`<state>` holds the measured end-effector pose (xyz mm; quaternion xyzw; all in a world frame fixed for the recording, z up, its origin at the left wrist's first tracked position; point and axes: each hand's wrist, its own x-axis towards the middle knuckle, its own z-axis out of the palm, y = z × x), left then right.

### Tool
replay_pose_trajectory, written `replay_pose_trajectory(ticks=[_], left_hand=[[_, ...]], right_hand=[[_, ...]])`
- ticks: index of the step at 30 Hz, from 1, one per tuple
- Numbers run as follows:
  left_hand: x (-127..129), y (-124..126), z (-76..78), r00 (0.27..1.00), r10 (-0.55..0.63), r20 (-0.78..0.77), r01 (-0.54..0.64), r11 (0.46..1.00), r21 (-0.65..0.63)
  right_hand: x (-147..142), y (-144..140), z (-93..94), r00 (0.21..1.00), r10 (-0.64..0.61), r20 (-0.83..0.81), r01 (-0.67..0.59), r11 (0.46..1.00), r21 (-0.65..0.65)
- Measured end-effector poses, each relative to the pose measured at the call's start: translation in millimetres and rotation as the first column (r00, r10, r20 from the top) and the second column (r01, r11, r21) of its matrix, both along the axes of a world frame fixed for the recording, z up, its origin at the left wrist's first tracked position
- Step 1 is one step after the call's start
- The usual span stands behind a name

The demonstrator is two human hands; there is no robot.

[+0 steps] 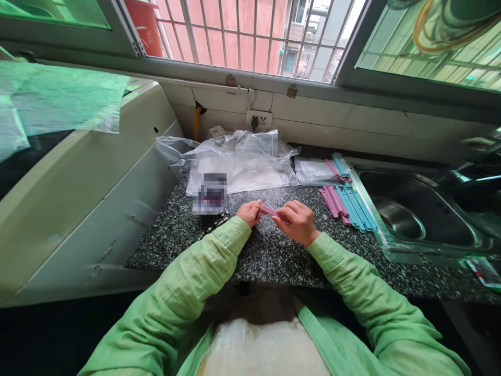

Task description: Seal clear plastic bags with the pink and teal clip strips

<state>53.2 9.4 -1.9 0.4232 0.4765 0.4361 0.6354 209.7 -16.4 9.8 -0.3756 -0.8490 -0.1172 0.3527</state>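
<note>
Over the speckled counter, both hands meet on one pink bag sealing clip (269, 210). My left hand (249, 213) pinches its left end, fingers closed. The fingers of my right hand (299, 222) are closed round its right end. A small clear plastic bag (266, 226) shows just below the clip between the hands; whether the clip grips it I cannot tell. To the right lie several pink clips (335, 202) and several blue clips (355, 208) in rows. Behind them, a few more clips rest on a stack of clear bags (313, 171).
A large heap of clear plastic bags (250, 156) covers the counter's back, with a blurred-out item (211, 194) at its front left. At right is a steel sink (426, 198). A pale appliance (129, 146) borders the left. A wall socket (259, 120) sits behind.
</note>
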Motion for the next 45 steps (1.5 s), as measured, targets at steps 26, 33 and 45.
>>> replay_pose_trajectory(ticks=[26, 33, 45], left_hand=[[-7, 8, -4.9, 0.991, 0.089, 0.096, -0.091, 0.996, 0.020], [-9, 10, -10.6, 0.993, 0.084, 0.078, -0.088, 0.995, 0.050], [-6, 7, 3.0, 0.984, 0.174, 0.031, -0.174, 0.985, 0.006]], right_hand=[[3, -3, 7.5, 0.996, -0.083, -0.022, 0.084, 0.995, 0.049], [4, -3, 8.8, 0.996, -0.069, -0.061, 0.072, 0.996, 0.053], [7, -2, 10.1, 0.991, -0.051, -0.123, 0.058, 0.997, 0.049]])
